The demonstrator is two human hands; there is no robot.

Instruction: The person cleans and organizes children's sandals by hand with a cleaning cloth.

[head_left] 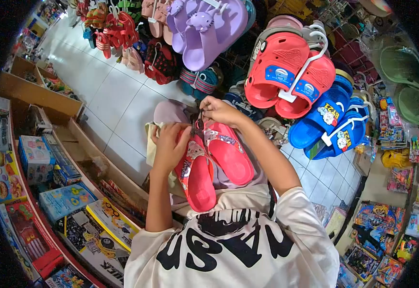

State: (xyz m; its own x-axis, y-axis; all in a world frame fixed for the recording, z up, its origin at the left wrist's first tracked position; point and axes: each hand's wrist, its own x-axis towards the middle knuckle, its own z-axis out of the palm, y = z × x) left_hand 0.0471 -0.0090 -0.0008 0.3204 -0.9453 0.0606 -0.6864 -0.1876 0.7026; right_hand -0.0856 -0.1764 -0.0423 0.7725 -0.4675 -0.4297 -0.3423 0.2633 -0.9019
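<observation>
A pair of pink-red slide sandals (201, 185) with cartoon-printed straps rests on my lap, toes pointing away from me. My left hand (170, 144) curls over the toe end of the left sandal. Between the two toes is a thin dark cord (199, 125), bunched up and partly covered by my fingers. My right hand (220, 111) pinches this cord just above the right sandal, its thumb and fingers pressed together.
Red clogs (290, 72) and blue slides (332, 120) hang close on the right, purple sandals (202, 33) ahead. Shelves with boxed toys (68, 199) line the left side. White floor tiles (111, 96) show beyond, and packaged toys (377, 221) stand at the right.
</observation>
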